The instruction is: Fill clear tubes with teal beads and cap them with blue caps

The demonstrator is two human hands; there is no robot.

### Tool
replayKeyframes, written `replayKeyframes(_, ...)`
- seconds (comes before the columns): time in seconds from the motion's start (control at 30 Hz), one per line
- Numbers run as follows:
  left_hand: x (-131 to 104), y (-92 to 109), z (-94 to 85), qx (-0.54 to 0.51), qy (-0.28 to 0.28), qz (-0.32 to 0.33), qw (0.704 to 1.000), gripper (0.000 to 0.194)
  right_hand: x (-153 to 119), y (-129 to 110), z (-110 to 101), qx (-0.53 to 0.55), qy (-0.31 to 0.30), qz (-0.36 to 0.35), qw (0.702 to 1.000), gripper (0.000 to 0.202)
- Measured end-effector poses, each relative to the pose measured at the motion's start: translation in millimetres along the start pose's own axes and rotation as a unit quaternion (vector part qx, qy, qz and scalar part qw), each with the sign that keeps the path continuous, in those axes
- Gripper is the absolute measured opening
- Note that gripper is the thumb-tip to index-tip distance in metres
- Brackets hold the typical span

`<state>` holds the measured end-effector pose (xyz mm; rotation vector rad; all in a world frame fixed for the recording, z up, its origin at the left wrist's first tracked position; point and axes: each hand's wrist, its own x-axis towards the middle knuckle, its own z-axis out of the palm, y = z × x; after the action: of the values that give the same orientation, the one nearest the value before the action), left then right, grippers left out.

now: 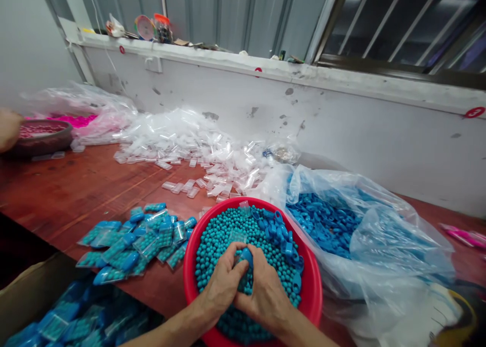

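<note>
Over a red basin (316,291) full of teal beads (216,235), my left hand (223,276) and my right hand (264,289) are closed together around one small clear case with a blue cap (246,257). My fingers cover most of the case. Loose blue caps (279,230) lie on the beads at the basin's right side. A clear empty case (237,236) rests on the beads just beyond my fingers. Left of the basin, capped cases filled with teal beads (152,241) are piled on the red-brown table (87,185).
A plastic bag of blue caps (326,220) stands right of the basin. Clear cases (197,139) are heaped along the wall. Below the table edge, a box (34,273) holds more filled cases. Far left, another person's hand (8,129) is over a brown bowl (45,143).
</note>
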<state>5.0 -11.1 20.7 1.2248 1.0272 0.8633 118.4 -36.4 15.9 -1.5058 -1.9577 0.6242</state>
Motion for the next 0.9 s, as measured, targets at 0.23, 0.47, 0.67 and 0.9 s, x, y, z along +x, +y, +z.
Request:
replayKeyframes(0.23,0.8,-3.7,7.6,0.094,0.049,0.04,0.994,0.016,-1.4,-1.0,1.9,-0.042,-0.039,0.024,0.998,0.066)
replayKeyframes(0.47,-0.9,10.8,-50.5,0.26,0.06,0.052,0.962,0.03,12.2,17.1,-19.3,0.015,-0.152,-0.033,0.988,0.062)
replayKeyframes(0.67,3.0,37.9,-136.1,0.54,0.312,0.051,0.78,0.048,59.8,28.0,-26.3,-0.183,-0.121,0.01,0.976,0.034)
replayKeyframes(0.9,8.8,9.0,-105.5,0.551,0.234,0.169,0.783,0.035,85.1,23.5,-0.3,-0.287,-0.175,0.01,0.942,0.03)
